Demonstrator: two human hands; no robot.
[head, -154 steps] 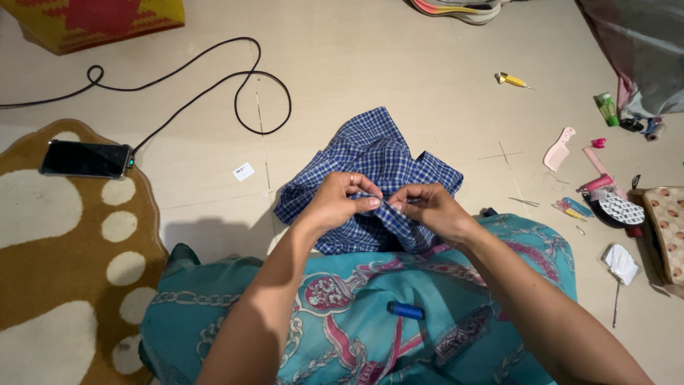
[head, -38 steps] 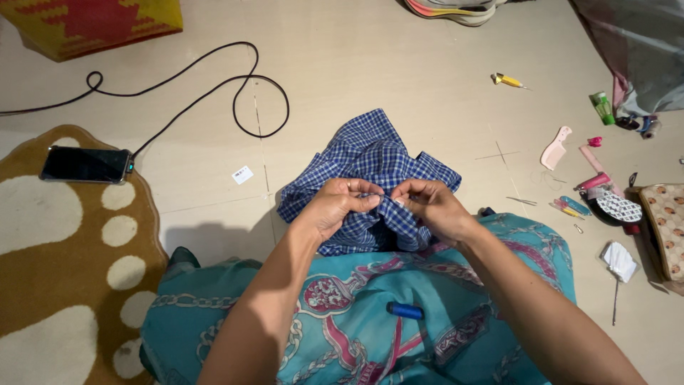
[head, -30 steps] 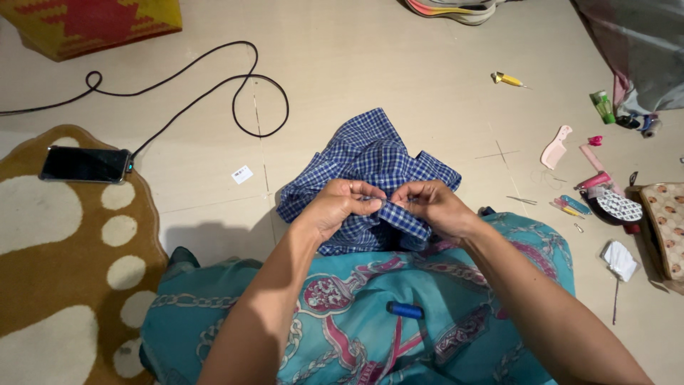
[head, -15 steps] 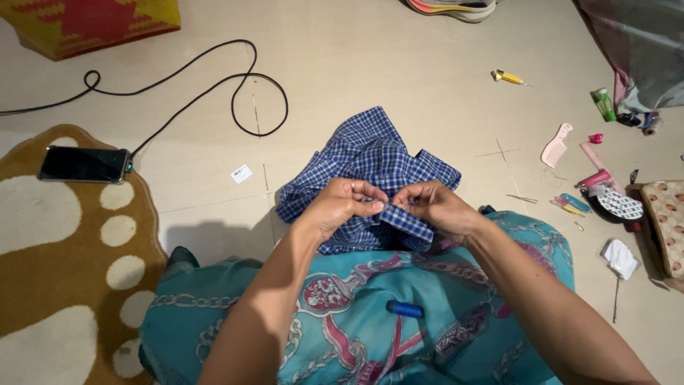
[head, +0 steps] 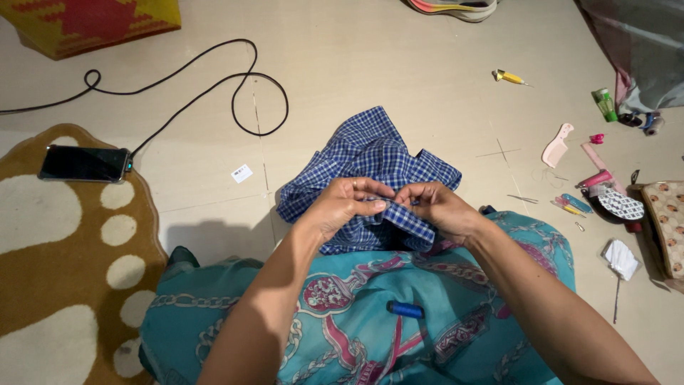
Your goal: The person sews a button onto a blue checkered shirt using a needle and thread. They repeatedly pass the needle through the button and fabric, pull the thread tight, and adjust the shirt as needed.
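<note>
Shirt edge (head: 399, 214) — hidden beneath hands.

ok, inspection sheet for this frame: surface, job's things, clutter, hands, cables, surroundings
Surface: pale tiled floor; brown paw-print rug at left.
Job's things: blue checked garment bunched on the floor and the person's lap; blue thread spool on the teal patterned lap cloth.
Clutter: pink comb, yellow-handled tool, green tube, white cloth scrap, patterned pouch.
Hands: left hand and right hand both pinch a folded edge of the garment.
Cables: black cable looped across the floor, plugged into a phone.
Surroundings: shoe at top edge.
</note>
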